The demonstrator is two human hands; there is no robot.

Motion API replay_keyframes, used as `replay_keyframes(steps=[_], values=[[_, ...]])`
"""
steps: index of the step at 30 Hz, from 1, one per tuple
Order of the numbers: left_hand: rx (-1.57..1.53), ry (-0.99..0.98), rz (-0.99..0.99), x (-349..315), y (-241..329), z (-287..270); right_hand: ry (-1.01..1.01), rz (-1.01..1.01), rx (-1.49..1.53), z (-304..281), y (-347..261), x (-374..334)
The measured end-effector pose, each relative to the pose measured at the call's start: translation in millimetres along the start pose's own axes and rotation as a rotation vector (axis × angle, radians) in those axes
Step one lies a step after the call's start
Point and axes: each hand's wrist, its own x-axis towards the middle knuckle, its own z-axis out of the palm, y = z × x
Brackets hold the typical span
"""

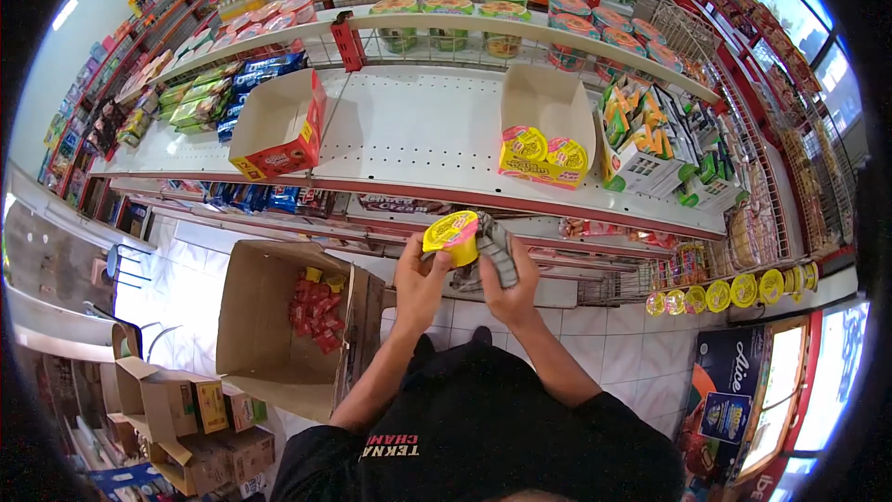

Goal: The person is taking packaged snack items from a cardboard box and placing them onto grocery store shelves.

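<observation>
A: Quick pass, left first. What do you have?

B: Open cardboard box [279, 335] on the floor, red packets [314, 314] inside. Above it, on the white shelf [418, 130], a tipped red and yellow carton [279, 130].

A: Hands?

B: My left hand [418, 279] grips a yellow-lidded cup [452, 237], fingers wrapped round its side. The cup is up in front of the shelf edge, tilted, between both hands. My right hand [509, 288] is clenched on a grey cloth [497, 256] pressed against the cup.

A: Right side?

B: Open display carton [548, 121] holding two of the same cups [544, 151], then green and orange packs [641, 130] beside it.
</observation>
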Motion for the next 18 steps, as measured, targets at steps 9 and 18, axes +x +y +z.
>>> replay_keyframes(steps=[9, 18], values=[[0.002, 0.042, -0.041, -5.9, -0.2, -9.3, -0.062, -0.192, -0.010, -3.8, 0.9, -4.7], [-0.239, -0.028, -0.222, -1.8, -9.0, -27.7, -0.152, -0.079, 0.007, -5.6, -9.2, 3.2]])
